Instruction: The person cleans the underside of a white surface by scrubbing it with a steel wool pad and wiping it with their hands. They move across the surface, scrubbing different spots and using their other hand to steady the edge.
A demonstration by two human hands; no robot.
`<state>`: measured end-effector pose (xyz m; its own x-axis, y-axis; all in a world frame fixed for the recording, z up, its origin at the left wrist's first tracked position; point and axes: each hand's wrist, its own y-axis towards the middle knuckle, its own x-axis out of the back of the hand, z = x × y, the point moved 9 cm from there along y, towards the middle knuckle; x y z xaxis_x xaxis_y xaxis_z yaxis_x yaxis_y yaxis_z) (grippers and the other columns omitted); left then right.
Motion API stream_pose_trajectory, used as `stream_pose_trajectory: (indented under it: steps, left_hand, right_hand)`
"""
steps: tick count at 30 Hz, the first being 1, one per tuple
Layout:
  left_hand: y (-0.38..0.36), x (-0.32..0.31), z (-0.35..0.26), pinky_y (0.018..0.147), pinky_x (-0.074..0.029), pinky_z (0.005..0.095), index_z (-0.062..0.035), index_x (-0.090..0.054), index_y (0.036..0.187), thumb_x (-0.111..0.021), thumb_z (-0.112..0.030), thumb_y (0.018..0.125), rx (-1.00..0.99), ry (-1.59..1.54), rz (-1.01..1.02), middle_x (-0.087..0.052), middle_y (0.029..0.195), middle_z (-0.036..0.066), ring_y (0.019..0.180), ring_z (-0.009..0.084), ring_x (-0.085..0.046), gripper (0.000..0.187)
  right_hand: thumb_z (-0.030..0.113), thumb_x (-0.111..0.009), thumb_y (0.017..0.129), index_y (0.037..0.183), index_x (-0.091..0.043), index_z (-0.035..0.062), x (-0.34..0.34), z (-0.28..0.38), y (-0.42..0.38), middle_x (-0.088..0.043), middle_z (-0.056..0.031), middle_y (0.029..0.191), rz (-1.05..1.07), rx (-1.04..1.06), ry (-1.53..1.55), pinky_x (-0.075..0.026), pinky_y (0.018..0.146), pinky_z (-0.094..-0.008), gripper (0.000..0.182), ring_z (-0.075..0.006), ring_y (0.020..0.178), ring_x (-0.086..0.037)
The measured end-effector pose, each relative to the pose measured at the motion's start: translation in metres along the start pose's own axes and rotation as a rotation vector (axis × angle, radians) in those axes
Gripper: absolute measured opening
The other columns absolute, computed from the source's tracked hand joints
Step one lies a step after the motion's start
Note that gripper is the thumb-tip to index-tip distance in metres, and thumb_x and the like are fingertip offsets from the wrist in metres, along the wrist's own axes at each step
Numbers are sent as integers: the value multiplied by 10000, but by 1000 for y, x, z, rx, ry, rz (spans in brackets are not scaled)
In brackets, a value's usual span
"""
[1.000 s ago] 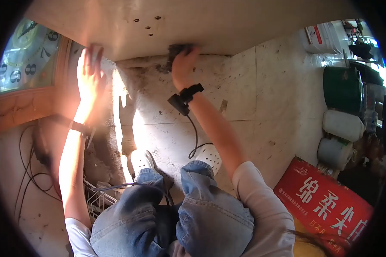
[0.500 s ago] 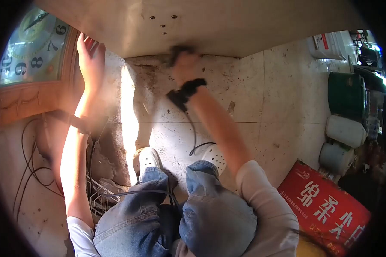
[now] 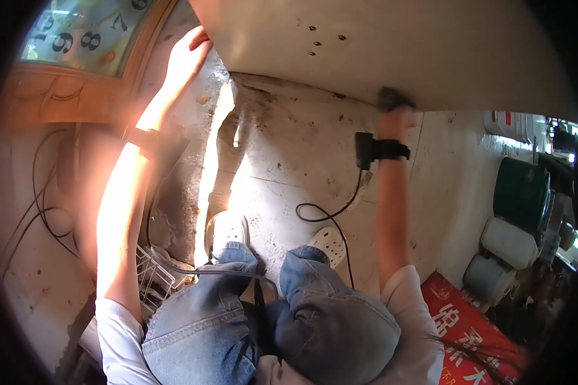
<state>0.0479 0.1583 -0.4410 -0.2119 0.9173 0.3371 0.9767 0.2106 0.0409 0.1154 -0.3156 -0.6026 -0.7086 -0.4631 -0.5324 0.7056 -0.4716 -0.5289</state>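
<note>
A large beige panel with several small screws spans the top of the view. My left hand is at its left edge, fingers bent around that edge. Near the panel's lower edge, my right hand is closed on a dark wad, which looks pressed to the panel's face. Blur hides whether the wad is a cloth or a sponge. A black strap circles my right wrist, with a cabled box beside it. Another dark strap is on my left wrist.
A wooden clock stands at the upper left, above loose cables. A white wire rack is by my left leg. On the right are a red box, a green container and white jugs. Sunlight streaks the floor.
My right hand has moved right with the dark wad along the panel's lower part. The view has shifted, and my left hand's fingers now look more bent at the panel's edge.
</note>
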Motion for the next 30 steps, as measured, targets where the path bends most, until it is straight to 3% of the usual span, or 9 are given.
stream_pose_trajectory:
  steps: [4, 10, 12, 14, 16, 19, 24, 27, 30]
  left_hand:
    - [3, -1, 12, 917, -360, 289, -5, -451, 1204, -453, -12, 758, 1, -140, 35, -533, 1146, 91, 1085, 174, -481, 446]
    - [1, -5, 18, 900, -377, 288, -11, -446, 1204, -454, 26, 720, -1, -223, 18, -530, 1146, 92, 1098, 183, -482, 486]
    - [2, -1, 15, 889, -387, 287, -12, -453, 1194, -449, 38, 712, -15, -189, -20, -536, 1135, 91, 1087, 182, -491, 485]
    - [3, -2, 16, 879, -395, 285, -13, -460, 1185, -443, 47, 707, -33, -123, -54, -544, 1119, 89, 1072, 181, -502, 481]
    - [-1, -2, 10, 884, -393, 277, -9, -484, 1139, -438, 45, 701, -27, -82, -133, -567, 1074, 82, 1044, 173, -520, 444]
    - [-1, -2, 11, 896, -387, 267, -8, -501, 1094, -435, 41, 701, -12, -22, -198, -579, 1049, 77, 1033, 163, -525, 402]
    - [-1, -2, 16, 907, -379, 285, -23, -512, 1107, -441, -21, 721, -23, -73, -170, -589, 1060, 92, 1034, 181, -538, 392]
    - [-1, -3, 15, 912, -375, 283, -21, -508, 1117, -437, -16, 715, -3, -96, -167, -588, 1067, 94, 1046, 183, -533, 408]
    - [1, -1, 18, 915, -371, 287, -21, -502, 1125, -436, -25, 713, 3, -72, -178, -585, 1075, 97, 1055, 187, -528, 417]
  right_hand:
    - [189, -470, 793, 1182, -460, -21, -65, -111, -116, -530, -167, 1118, 628, 1498, -2324, -417, 812, -446, 442, -287, 1021, -487]
    - [204, -484, 837, 1034, -571, 88, -125, -113, -193, -576, -103, 1053, 1019, 1189, -1168, -444, 816, -334, 244, -296, 936, -544]
    - [121, -547, 789, 981, -596, 87, -102, -112, -109, -586, -123, 1011, 965, 696, -1084, -459, 786, -358, 201, -318, 886, -567]
    - [132, -539, 807, 980, -567, 60, -111, -31, -162, -566, -126, 998, 902, 1359, -1436, -466, 770, -349, 190, -285, 854, -574]
    - [112, -510, 835, 971, -535, 37, -72, 21, -125, -530, -108, 972, 34, 247, -94, -460, 777, -324, 157, -230, 862, -552]
    - [78, -500, 840, 964, -509, 24, -110, 96, -199, -491, -84, 964, 19, 921, -387, -457, 762, -305, 135, -180, 862, -518]
    - [55, -585, 804, 881, -561, 35, -157, 8, -252, -551, -72, 840, 607, 1756, -1071, -444, 677, -332, 83, -234, 780, -537]
    - [50, -579, 807, 844, -578, 47, -148, -29, -242, -557, -76, 817, 867, 1586, -1300, -441, 638, -331, 38, -246, 731, -539]
    - [-28, -585, 723, 885, -589, 59, -154, 14, -251, -526, -75, 809, 672, 1721, -1016, -466, 605, -340, 184, -245, 710, -544]
